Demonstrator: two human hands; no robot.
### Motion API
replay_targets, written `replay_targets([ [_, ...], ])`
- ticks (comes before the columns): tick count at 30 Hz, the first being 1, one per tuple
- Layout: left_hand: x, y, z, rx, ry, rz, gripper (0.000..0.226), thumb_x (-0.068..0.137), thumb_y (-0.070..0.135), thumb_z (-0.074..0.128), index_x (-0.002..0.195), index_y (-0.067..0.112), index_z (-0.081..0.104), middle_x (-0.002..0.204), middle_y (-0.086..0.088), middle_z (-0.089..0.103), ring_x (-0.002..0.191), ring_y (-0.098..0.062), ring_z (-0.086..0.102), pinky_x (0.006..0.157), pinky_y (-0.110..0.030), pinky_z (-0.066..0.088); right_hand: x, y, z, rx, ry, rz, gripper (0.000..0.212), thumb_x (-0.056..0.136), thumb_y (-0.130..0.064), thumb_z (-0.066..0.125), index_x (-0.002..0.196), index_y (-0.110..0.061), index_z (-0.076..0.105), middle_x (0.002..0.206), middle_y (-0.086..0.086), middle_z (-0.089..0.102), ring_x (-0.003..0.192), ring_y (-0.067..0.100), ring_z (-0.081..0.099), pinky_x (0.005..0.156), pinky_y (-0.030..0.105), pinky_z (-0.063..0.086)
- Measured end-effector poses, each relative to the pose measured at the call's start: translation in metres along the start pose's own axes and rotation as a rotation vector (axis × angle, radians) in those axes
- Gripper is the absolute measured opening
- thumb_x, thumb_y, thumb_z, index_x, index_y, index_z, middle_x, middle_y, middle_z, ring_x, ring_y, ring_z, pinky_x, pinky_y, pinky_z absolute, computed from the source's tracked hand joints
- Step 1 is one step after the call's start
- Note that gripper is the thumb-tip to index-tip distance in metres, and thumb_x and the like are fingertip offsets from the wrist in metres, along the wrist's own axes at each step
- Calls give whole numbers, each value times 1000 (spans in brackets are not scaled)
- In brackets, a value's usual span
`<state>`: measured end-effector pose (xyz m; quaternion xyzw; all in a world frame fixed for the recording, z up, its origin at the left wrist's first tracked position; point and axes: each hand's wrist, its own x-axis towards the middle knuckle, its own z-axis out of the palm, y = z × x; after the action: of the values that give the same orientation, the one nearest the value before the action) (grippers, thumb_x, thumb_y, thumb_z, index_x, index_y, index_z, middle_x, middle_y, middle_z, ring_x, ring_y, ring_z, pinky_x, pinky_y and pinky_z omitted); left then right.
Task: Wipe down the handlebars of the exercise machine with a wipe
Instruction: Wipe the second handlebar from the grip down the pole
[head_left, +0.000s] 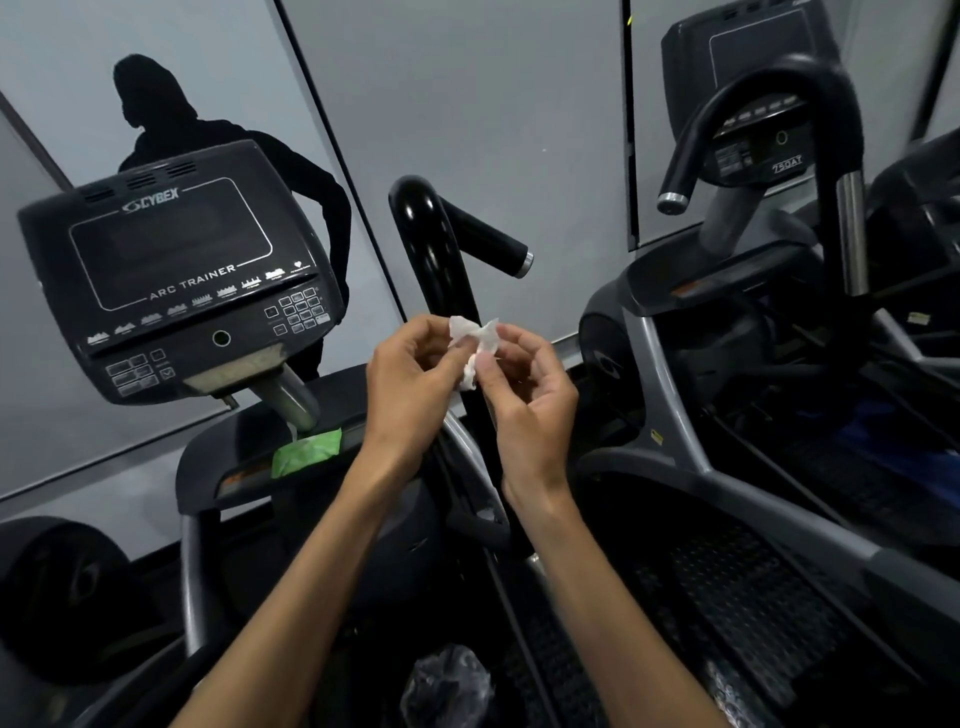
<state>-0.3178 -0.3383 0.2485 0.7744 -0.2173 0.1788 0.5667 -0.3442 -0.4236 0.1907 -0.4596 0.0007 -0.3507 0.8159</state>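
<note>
Both hands, left (410, 374) and right (530, 384), pinch a crumpled white wipe (472, 345) before a glossy black curved handlebar (431, 244).

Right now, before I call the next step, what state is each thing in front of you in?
wipe: crumpled, pinched between both hands, not on any bar yet
left hand: pinches the wipe
right hand: pinches the wipe
handlebar: upright behind the hands, untouched
console: screen dark
green wipe pack: lies below the console, a sheet sticking out on top
plastic bag: crumpled, low between the arms
</note>
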Motion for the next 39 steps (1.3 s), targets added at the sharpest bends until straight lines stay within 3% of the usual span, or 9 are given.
replay_targets([
  [4,-2,-1,0,39,-108,31,18,93,5,66,93,19,76,91,-2,74,77,-26,69,70,-37,57,6,4,-6,-31,-10,-50,17,89,-6,76,105,-12,73,96,6,76,88,21,72,80,34,58],
  [11,-2,9,-11,503,31,347,24,87,5,72,106,19,76,96,9,65,84,1,62,70,-5,43,30,8,-4,-163,194,-118,9,89,-5,74,95,-12,77,94,6,74,83,13,70,71,18,51],
  [16,9,-3,-15,685,106,415,41,85,12,76,124,23,67,118,1,55,108,-14,52,77,-33,56,37,16,17,-390,109,-305,18,91,-12,75,109,-11,78,102,4,62,82,7,62,75,9,49],
  [18,9,-10,-14,749,64,443,52,84,11,76,132,22,62,129,-1,53,117,-17,47,83,-23,49,25,25,17,-508,75,-448,22,89,-7,76,112,-7,76,102,5,60,87,8,61,81,9,49],
  [20,7,-15,-15,798,22,450,63,80,7,78,138,20,57,137,-2,49,122,-16,43,86,-7,33,20,35,8,-526,60,-508,22,89,-5,77,111,-9,77,101,4,61,94,13,66,84,24,57],
  [22,6,-19,-16,797,9,453,69,79,6,79,142,19,54,140,-2,47,123,-16,42,87,-2,28,29,34,3,-521,117,-451,20,90,-12,77,110,-12,76,96,-2,63,89,9,66,78,32,58],
  [24,6,-20,-16,762,25,455,67,81,2,75,142,19,54,139,-2,48,123,-16,42,89,2,27,42,27,7,-457,169,-358,25,90,-17,77,114,-10,72,91,-7,65,82,-1,62,76,22,56],
  [28,7,-21,-13,765,66,495,63,82,-8,65,140,14,56,133,-8,52,121,-20,44,92,6,22,37,25,13,-516,151,-481,15,88,-16,78,99,-6,75,87,-1,66,78,6,57,73,8,44],
  [39,4,-31,-6,756,40,517,73,80,-7,74,147,9,47,141,-13,45,125,-22,43,104,1,21,31,36,7,-527,163,-523,18,86,-12,81,102,-6,76,94,1,70,84,15,65,75,19,52],
])
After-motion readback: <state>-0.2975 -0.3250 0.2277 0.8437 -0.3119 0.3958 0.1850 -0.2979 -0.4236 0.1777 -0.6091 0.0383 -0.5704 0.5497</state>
